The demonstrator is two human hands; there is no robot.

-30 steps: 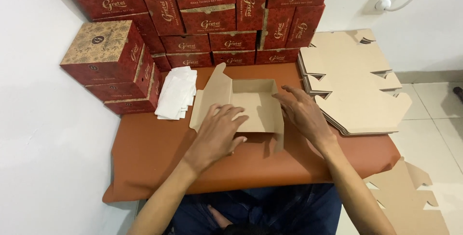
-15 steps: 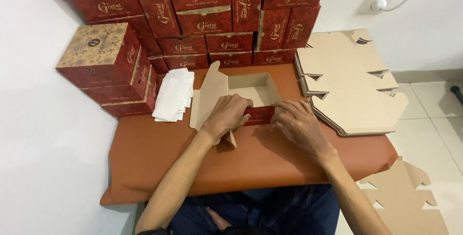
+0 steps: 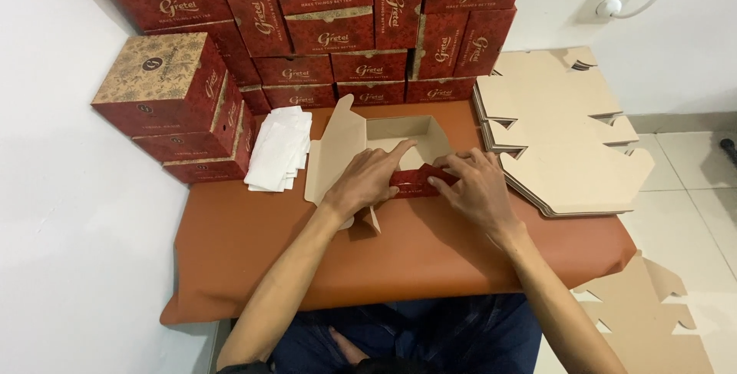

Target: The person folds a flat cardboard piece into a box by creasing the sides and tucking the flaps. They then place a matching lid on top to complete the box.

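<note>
A half-folded cardboard box (image 3: 399, 132), plain brown inside and red outside, sits in the middle of the brown table (image 3: 307, 251). Its lid flap (image 3: 334, 151) stands open at the left. My left hand (image 3: 368, 178) presses on the box's near wall, index finger reaching into the box. My right hand (image 3: 472, 186) pinches the red near wall (image 3: 411, 183) from the right side. Both hands grip the folded front edge.
Stacks of finished red boxes (image 3: 338, 28) line the wall behind, and more stand at the far left (image 3: 173, 101). A pile of white paper sheets (image 3: 278, 147) lies left of the box. Flat brown box blanks (image 3: 560, 136) are stacked on the right; more lie on the floor (image 3: 652, 320).
The box's near wall has been folded up, so its red outside now shows. Both hands have drawn together onto that front edge.
</note>
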